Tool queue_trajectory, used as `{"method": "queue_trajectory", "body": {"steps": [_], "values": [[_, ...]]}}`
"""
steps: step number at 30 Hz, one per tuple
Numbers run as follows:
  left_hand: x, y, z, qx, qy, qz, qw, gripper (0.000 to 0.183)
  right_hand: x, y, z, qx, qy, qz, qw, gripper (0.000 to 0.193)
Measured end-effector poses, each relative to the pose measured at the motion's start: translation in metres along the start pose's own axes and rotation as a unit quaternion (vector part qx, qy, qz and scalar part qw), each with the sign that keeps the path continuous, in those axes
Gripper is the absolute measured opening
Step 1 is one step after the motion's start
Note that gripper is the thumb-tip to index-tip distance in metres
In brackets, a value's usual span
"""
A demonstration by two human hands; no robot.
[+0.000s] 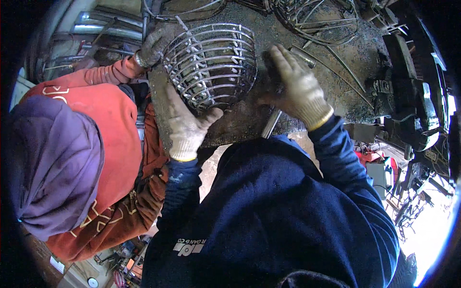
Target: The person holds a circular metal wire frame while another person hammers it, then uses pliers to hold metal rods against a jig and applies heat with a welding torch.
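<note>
A basket-like cage of curved metal rods (222,67) rests on the dark work table, with twisted bars running across its ribs. My left hand (185,126), in a pale knit glove, lies at the cage's near left side. Its fingers point away from me and its thumb sticks out to the right; whether it touches the rods I cannot tell. To the right of the cage, apart from it, my gloved right hand (297,86) is held over the table with fingers stretched out. A metal bar (272,124) juts past the table's near edge below that hand.
A co-worker in a red-orange top (110,120) and purple head covering stands at my left, a gloved hand (156,45) beside the cage's far left side. Coiled wire and rods (317,24) lie at the back. A short metal tube (304,57) and dark machinery (413,96) are on the right.
</note>
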State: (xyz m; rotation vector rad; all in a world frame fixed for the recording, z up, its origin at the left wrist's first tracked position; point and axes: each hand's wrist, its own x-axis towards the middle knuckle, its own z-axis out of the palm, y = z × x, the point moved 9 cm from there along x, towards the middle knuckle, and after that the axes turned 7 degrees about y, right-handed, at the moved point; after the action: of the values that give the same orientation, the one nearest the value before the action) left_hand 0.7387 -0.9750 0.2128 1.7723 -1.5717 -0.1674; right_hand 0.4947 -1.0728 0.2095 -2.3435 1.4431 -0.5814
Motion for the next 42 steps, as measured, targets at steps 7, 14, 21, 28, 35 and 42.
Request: {"method": "queue_trajectory", "body": {"steps": [7,14,21,28,35,42], "values": [[-0.008,-0.018,0.01,0.059,-0.011,-0.092,0.994,0.148,-0.052,0.023,-0.021,0.016,0.092,-0.066,0.993,0.092],[-0.007,-0.009,0.004,0.099,-0.005,-0.062,0.993,0.145,-0.064,0.058,-0.032,0.061,0.148,-0.061,0.985,0.085],[-0.012,0.028,0.014,0.071,0.066,-0.067,0.993,0.142,-0.077,0.096,-0.034,0.035,0.16,-0.065,0.984,0.075],[-0.019,0.001,0.029,0.067,0.067,-0.102,0.99,0.146,-0.079,0.102,-0.036,0.039,0.143,-0.057,0.987,0.073],[-0.02,-0.038,-0.008,-0.062,-0.11,-0.214,0.969,0.101,-0.048,0.061,-0.061,0.112,0.162,-0.108,0.975,0.071],[-0.015,-0.026,-0.015,0.106,-0.071,-0.184,0.975,0.113,0.049,0.021,-0.012,0.076,-0.04,-0.071,0.994,0.118]]}}
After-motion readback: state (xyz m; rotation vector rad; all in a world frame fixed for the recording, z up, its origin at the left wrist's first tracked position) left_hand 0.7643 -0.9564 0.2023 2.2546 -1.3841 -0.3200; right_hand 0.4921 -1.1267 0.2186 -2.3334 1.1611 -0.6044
